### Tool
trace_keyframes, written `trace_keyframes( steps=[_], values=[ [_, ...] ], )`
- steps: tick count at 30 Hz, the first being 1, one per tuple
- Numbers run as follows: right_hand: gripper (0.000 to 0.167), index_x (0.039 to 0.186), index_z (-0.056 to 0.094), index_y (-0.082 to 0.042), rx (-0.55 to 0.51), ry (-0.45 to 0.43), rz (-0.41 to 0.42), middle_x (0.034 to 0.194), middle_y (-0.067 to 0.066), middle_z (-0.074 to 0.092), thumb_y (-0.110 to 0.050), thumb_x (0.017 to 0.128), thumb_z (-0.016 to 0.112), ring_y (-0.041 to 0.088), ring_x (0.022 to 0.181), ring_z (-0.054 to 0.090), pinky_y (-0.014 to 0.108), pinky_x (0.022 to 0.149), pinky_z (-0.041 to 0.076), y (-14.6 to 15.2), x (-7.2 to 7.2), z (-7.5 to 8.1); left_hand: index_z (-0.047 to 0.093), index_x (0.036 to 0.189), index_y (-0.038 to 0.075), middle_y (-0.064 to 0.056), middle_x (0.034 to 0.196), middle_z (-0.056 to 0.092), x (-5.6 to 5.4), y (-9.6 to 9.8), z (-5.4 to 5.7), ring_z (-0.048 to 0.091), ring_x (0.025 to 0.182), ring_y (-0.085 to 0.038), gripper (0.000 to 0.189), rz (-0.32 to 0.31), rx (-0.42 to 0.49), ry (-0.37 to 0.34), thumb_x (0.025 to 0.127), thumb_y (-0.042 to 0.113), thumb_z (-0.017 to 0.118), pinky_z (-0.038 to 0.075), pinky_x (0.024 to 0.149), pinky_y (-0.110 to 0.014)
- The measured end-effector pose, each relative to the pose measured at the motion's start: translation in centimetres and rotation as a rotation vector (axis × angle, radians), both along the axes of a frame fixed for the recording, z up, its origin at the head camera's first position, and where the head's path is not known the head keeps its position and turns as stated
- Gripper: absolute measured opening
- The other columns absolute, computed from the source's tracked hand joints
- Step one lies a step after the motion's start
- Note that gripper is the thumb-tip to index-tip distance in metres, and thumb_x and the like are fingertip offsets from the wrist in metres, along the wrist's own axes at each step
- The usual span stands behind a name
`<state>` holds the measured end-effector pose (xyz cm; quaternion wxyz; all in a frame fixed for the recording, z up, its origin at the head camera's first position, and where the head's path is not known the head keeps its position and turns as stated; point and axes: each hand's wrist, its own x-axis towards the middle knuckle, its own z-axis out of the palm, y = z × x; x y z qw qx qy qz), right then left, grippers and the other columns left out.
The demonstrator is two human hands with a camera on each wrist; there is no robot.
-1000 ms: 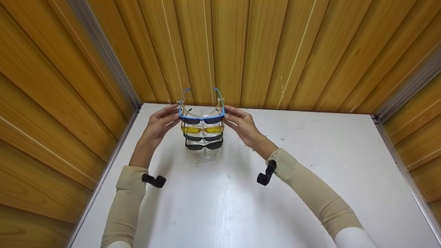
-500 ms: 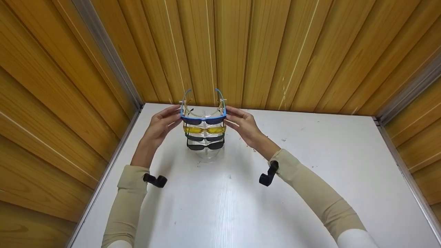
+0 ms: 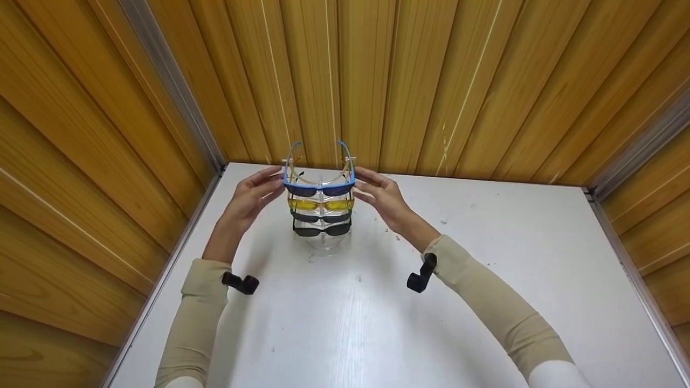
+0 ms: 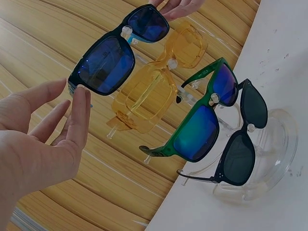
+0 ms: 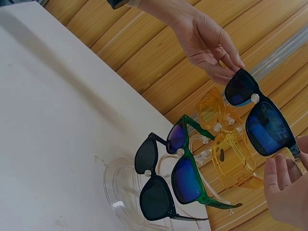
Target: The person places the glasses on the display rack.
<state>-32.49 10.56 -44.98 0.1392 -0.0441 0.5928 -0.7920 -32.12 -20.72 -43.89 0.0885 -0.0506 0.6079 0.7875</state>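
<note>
Blue-framed sunglasses (image 3: 319,188) with dark blue lenses sit at the top of a clear display stand (image 3: 325,245), their temples spread backward. My left hand (image 3: 248,196) pinches their left end by the hinge; my right hand (image 3: 385,199) pinches the opposite end. In the left wrist view, the left fingertips (image 4: 81,94) lie around the frame corner, and the sunglasses' nose bridge is at a clear peg. Below hang yellow transparent glasses (image 4: 147,98), green-framed sunglasses (image 4: 197,137) with mirrored lenses, and black sunglasses (image 4: 239,156) lowest. The stand's post is partly hidden behind the eyewear.
The stand is near the back edge of a white table (image 3: 345,323). Wood-patterned panels (image 3: 361,81) rise behind and at both sides, with metal rails (image 3: 178,91) at the corners. Small marks dot the tabletop to the right of the stand.
The view has shifted slightly, so stand and hands appear a little further right. Both hands stay at the blue-framed sunglasses, with hardly any visible movement.
</note>
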Motion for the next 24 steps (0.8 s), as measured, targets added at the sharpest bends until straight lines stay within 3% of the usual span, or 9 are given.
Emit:
trace_keyframes(
  steps=[3, 9, 17, 24],
  values=[
    [0.049, 0.152, 0.045, -0.002, 0.026, 0.02, -0.013, 0.157, 0.016, 0.047, -0.003, 0.104, 0.053, 0.03, 0.146, 0.046, 0.041, 0.12, 0.043, 0.6, -0.1, -0.1, 0.06, 0.141, 0.008, -0.002, 0.124, 0.068, 0.0, -0.2, 0.1, 0.068, 0.115, -0.016, 0.046, -0.012, -0.041, 0.015, 0.097, 0.011, 0.07, 0.052, 0.11, -0.032],
    [0.052, 0.154, 0.041, -0.002, 0.087, 0.064, -0.033, 0.16, 0.016, 0.043, -0.005, 0.104, 0.055, 0.029, 0.149, 0.041, 0.04, 0.122, 0.04, 2.8, -0.2, -0.3, 0.051, 0.15, 0.013, -0.006, 0.14, 0.062, 0.7, -0.7, 0.1, 0.065, 0.12, -0.015, 0.05, -0.074, -0.239, 0.093, 0.103, 0.022, 0.063, 0.053, 0.11, -0.033],
    [0.051, 0.152, 0.045, -0.003, 0.299, 0.152, -0.094, 0.157, 0.013, 0.047, -0.013, 0.104, 0.058, 0.029, 0.143, 0.048, 0.04, 0.121, 0.041, 6.7, -0.1, -0.7, 0.048, 0.152, 0.014, -0.016, 0.149, 0.055, 1.1, -1.6, -0.4, 0.062, 0.126, -0.019, 0.053, -0.137, -0.372, 0.233, 0.102, 0.024, 0.064, 0.056, 0.103, -0.027],
    [0.056, 0.153, 0.045, -0.007, 0.495, 0.187, -0.12, 0.16, 0.012, 0.045, -0.022, 0.102, 0.062, 0.03, 0.146, 0.045, 0.045, 0.123, 0.038, 10.1, 0.3, -1.4, 0.049, 0.151, 0.013, -0.014, 0.149, 0.056, 1.3, -2.0, -1.0, 0.053, 0.137, -0.029, 0.056, -0.124, -0.487, 0.238, 0.101, 0.029, 0.066, 0.055, 0.101, -0.021]
  ],
)
